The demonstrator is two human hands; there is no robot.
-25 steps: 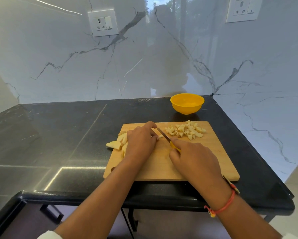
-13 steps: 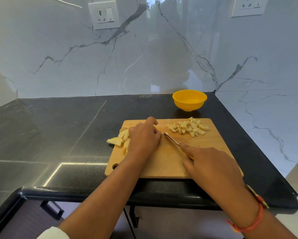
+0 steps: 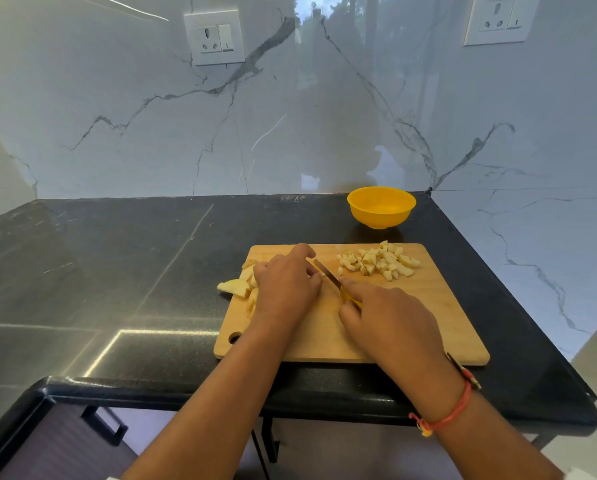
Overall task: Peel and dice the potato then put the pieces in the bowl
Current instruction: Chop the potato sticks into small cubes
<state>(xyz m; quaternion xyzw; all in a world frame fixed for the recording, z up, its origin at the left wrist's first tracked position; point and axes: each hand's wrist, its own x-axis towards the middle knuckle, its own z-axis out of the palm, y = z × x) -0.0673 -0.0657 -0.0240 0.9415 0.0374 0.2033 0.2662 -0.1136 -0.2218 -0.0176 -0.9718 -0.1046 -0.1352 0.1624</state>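
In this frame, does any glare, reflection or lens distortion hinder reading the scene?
Head view: a bright glare streak on the black countertop, left of the cutting board; the glossy marble wall mirrors trees and sky; wide-angle bending tilts the sockets; the hands stay sharp.

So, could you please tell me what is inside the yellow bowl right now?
The yellow bowl looks empty: only its bare inner wall shows. The diced potato pieces lie on the cutting board. The near rim hides part of the bowl's bottom.

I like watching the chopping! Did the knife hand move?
Yes. Since half a second ago, the right hand slid farther onto the cutting board, away from its near edge.
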